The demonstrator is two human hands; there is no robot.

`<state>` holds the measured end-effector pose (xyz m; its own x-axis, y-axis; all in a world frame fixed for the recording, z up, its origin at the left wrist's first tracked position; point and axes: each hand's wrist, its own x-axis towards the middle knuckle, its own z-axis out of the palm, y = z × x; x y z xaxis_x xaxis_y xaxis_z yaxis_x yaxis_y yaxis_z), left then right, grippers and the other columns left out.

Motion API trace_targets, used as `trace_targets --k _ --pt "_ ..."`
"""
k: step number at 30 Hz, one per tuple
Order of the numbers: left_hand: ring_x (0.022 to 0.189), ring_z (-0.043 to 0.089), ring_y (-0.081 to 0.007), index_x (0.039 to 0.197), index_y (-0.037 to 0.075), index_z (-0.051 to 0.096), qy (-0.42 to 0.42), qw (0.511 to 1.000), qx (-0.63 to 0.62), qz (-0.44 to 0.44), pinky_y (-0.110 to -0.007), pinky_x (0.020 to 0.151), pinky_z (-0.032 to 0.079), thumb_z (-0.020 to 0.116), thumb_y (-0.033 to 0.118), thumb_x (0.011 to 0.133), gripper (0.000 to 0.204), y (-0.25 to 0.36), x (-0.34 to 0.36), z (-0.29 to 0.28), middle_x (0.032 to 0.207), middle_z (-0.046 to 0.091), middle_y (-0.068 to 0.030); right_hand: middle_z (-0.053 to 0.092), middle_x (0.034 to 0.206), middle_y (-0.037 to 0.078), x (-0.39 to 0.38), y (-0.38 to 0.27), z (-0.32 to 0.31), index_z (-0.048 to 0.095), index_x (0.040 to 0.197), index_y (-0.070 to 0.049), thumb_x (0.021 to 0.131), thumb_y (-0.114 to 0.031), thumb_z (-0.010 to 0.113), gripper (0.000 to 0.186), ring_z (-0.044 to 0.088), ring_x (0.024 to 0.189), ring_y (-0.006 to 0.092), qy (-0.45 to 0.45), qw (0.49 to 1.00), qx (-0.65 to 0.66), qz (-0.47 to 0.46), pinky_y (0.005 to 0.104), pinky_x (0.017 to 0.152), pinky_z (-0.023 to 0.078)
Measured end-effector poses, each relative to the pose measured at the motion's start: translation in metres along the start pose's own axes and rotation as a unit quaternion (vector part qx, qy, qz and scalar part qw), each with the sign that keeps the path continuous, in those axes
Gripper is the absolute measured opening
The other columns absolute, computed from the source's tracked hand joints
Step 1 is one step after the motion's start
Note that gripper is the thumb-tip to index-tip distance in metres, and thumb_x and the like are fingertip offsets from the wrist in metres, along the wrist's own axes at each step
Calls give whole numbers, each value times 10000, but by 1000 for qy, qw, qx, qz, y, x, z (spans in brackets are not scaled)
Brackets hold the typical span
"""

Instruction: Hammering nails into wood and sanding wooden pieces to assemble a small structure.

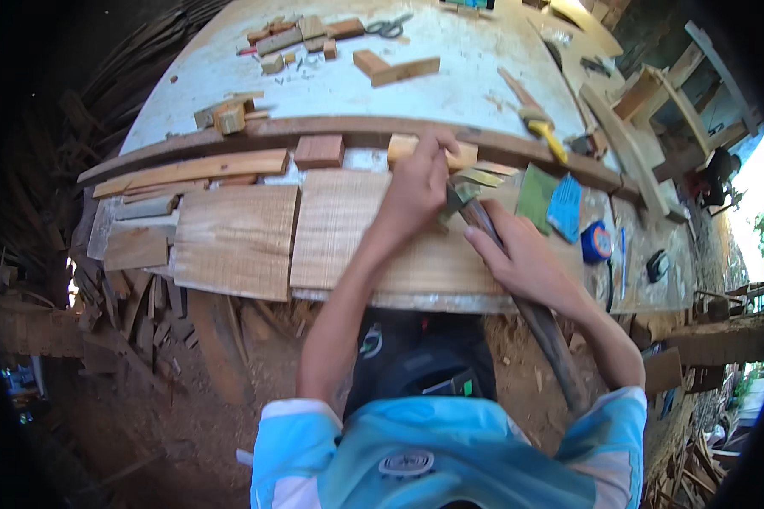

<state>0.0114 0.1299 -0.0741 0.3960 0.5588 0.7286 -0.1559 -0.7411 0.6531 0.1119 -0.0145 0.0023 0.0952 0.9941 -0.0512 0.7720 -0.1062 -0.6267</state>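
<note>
Pale-yellow oblong wooden block [402, 150] lies crosswise, nearer your left hand [413, 191], grip unclear; your right hand [522, 259] holds a long, dark-handled, metal-headed tool [553, 341].

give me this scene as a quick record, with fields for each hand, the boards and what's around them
left hand: fingers at a pale wood block; grip unclear
right hand: closed around the handle of a long-handled tool
boards: left wide board and right wide board, lying flat side by side
behind boards: long dark beam, reddish block
right side: green sheet, blue sheet, blue tape measure
far side: scissors
</note>
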Motion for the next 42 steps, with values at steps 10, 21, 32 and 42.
trace_targets --k 10,21,32,42 --pt "468 258 -39 970 74 433 106 932 -294 -183 -220 445 327 325 92 977 111 -5 -4 -14 558 302 43 470 612 -15 -36 -56 -40 469 1207 0 932 -148 471 312 414 464 45 212 956 194 -55 196 417 331" --pt "509 304 -29 954 65 421 173 956 -169 -167 -203 459 282 319 76 963 103 16 -16 15 605 333 43 548 729 169 -13 -20 -11 485 1122 32 913 -173 498 293 526 633 270 126 991 28 -33 352 558 405" --pt "497 282 -35 941 66 405 213 932 -239 -169 -204 453 278 294 66 952 111 17 -16 11 597 335 29 591 832 291 -8 1 14 448 1130 49 890 -170 499 329 580 797 466 48 998 -39 -11 502 679 430" --pt "484 283 -48 934 70 374 221 938 -209 -165 -211 454 297 283 45 944 95 18 -21 2 600 329 23 543 683 90 -44 -50 -20 463 1155 15 928 -172 490 295 515 527 138 294 948 105 -61 284 485 397"
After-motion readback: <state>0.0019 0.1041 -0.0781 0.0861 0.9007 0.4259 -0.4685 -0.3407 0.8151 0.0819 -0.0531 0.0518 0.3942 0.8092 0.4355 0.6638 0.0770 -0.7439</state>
